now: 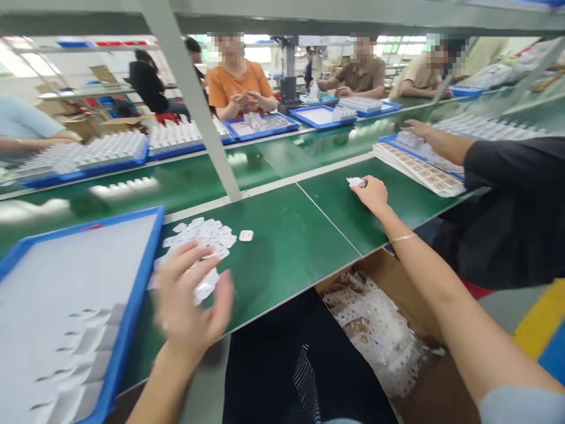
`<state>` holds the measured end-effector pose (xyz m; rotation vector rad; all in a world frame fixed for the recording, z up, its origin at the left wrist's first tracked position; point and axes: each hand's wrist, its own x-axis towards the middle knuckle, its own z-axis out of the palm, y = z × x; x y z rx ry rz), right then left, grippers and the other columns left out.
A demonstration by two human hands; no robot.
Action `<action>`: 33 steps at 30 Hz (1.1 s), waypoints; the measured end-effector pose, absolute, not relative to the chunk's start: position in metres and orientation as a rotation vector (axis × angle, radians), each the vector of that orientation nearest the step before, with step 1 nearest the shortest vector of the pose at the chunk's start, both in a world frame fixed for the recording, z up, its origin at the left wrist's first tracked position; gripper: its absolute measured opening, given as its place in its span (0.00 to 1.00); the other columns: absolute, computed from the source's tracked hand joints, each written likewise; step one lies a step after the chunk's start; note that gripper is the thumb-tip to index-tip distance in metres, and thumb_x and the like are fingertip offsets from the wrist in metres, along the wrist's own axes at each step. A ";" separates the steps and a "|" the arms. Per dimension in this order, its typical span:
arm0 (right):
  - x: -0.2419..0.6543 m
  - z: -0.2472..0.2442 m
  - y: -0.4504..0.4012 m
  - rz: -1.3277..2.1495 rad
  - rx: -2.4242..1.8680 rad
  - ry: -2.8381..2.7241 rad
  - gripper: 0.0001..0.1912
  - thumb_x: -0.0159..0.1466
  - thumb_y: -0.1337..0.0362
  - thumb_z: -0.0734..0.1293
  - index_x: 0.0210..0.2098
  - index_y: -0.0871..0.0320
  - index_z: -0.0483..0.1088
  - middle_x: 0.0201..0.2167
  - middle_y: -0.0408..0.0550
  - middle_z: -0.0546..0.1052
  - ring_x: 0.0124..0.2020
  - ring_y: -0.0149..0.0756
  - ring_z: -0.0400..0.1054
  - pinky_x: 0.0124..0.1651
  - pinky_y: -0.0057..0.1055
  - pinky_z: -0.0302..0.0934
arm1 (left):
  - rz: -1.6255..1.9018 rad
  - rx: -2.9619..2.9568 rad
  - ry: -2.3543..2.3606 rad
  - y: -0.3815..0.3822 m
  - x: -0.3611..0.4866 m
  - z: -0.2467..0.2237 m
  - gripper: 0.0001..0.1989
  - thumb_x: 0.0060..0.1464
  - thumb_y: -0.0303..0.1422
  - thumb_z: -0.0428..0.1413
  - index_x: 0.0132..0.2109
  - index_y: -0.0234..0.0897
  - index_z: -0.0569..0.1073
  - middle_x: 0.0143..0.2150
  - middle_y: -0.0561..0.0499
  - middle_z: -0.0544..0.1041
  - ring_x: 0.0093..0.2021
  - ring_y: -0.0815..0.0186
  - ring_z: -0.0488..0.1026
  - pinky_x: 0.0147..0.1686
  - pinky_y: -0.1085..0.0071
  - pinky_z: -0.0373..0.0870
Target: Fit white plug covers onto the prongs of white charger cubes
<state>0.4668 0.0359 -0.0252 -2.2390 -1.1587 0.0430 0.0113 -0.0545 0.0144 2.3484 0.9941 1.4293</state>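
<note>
My left hand, a little blurred, hovers over the near side of a pile of small white cards, thumb and fingers spread with nothing visible between them. One loose white card with reddish print lies just right of the pile. Farther right, my right hand is closed on a small white piece above the green bench top. The fingers partly cover that piece, so its exact kind is unclear.
At left, a blue-rimmed tray holds several white folded pieces. A stack of compartment sheets lies at right, by a co-worker's dark sleeve. An open cardboard box with plastic bags sits below the edge. A slanted post rises ahead.
</note>
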 end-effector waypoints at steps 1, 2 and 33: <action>0.444 -0.019 0.038 0.103 -2.150 -1.244 0.19 0.59 0.57 0.71 0.46 0.62 0.75 0.44 0.59 0.78 0.43 0.47 0.70 0.47 0.38 0.62 | 1.440 2.472 0.985 -0.047 0.021 0.018 0.30 0.55 0.31 0.60 0.63 0.57 0.65 0.59 0.48 0.70 0.65 0.48 0.64 0.67 0.40 0.59; 0.417 -0.012 0.038 0.197 -2.017 -1.359 0.20 0.57 0.54 0.72 0.44 0.61 0.76 0.40 0.55 0.78 0.40 0.44 0.70 0.44 0.36 0.63 | 1.400 2.603 0.974 -0.038 0.032 0.020 0.30 0.56 0.30 0.59 0.64 0.51 0.64 0.59 0.45 0.70 0.64 0.49 0.65 0.66 0.43 0.61; 0.170 -0.036 0.092 1.099 -1.256 -2.031 0.14 0.47 0.70 0.75 0.31 0.57 0.70 0.35 0.45 0.75 0.38 0.37 0.66 0.44 0.35 0.61 | 1.537 1.289 1.113 0.059 -0.003 0.003 0.15 0.53 0.36 0.63 0.45 0.39 0.69 0.38 0.50 0.75 0.35 0.70 0.73 0.35 0.74 0.70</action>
